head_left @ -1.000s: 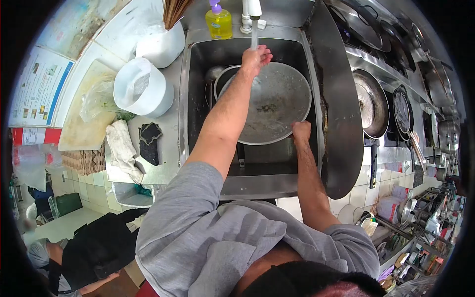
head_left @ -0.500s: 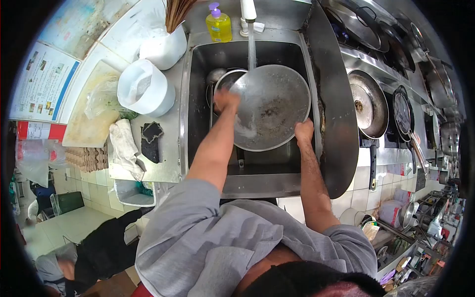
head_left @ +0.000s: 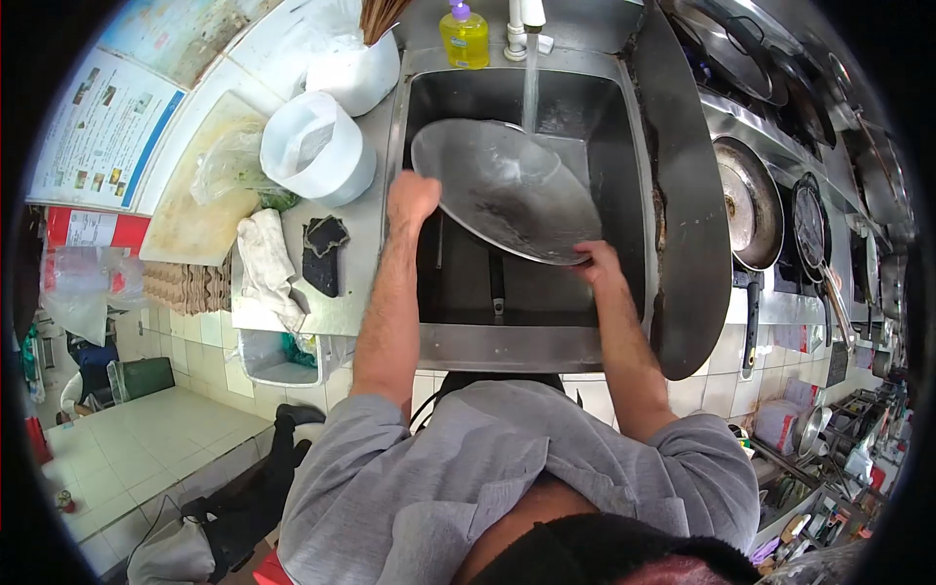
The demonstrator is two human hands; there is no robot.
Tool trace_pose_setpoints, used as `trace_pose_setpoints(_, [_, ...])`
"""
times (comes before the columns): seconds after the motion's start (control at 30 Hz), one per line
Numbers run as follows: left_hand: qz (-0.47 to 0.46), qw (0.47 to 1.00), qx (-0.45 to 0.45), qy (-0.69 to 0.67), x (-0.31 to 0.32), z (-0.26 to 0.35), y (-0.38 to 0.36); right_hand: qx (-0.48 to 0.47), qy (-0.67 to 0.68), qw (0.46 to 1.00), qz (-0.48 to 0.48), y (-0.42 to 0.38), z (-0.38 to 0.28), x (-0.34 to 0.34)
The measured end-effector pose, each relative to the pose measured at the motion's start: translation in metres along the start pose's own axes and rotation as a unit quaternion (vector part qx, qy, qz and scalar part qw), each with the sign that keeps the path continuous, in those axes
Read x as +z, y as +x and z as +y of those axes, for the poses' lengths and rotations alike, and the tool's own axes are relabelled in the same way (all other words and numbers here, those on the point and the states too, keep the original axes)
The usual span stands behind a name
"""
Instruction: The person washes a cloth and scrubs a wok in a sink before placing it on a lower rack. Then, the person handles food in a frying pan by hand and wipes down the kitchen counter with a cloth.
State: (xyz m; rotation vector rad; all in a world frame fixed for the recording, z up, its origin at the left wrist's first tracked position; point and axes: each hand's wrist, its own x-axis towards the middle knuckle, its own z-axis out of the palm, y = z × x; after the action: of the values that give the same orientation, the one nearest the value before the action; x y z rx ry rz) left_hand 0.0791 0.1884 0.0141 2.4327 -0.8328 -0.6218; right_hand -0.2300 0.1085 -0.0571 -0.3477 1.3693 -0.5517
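Observation:
A large round metal pan (head_left: 517,195) hangs tilted over the dark sink (head_left: 546,302), under the running tap (head_left: 531,12). Water from the tap falls at the pan's far side. My left hand (head_left: 414,198) is closed at the pan's left edge, with the fingers wrapped there. At the lower right rim, my right hand (head_left: 600,263) grips the pan with fingers pressed round the edge. A black handle (head_left: 497,288) shows in the sink below the pan; what it belongs to is mostly hidden.
Left counter: white bucket (head_left: 331,161), cloth (head_left: 265,263), black scouring pad (head_left: 322,258), cutting board (head_left: 180,214). Yellow soap bottle (head_left: 465,39) behind the sink. Metal partition (head_left: 687,224) to the right, frying pan (head_left: 749,210) beyond it. A person (head_left: 229,517) is at lower left.
The pan has tilted and shifted left from under the water. My left hand has moved from inside the pan to its left edge. The view has shifted slightly.

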Motion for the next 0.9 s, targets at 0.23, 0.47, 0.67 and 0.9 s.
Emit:
trace_pose_setpoints(0.23, [0.079, 0.993, 0.087, -0.002, -0.040, 0.009, -0.039, -0.054, 0.144, 0.984, -0.090, 0.067, 0.041, 0.024])
trace_pose_setpoints(0.47, [-0.041, 0.796, -0.063, -0.601, 0.084, -0.041, 0.009, -0.377, 0.043, 0.921, -0.087, -0.013, -0.060, 0.026])
trace_pose_setpoints(0.67, [-0.221, 0.614, -0.190, -0.733, 0.178, -0.015, 0.004, -0.577, -0.344, 0.728, 0.139, -0.094, -0.114, 0.054])
trace_pose_setpoints(0.9, [-0.181, 0.748, -0.178, -0.614, 0.103, -0.012, -0.038, -0.495, -0.423, 0.745, 0.146, -0.117, -0.129, 0.046])
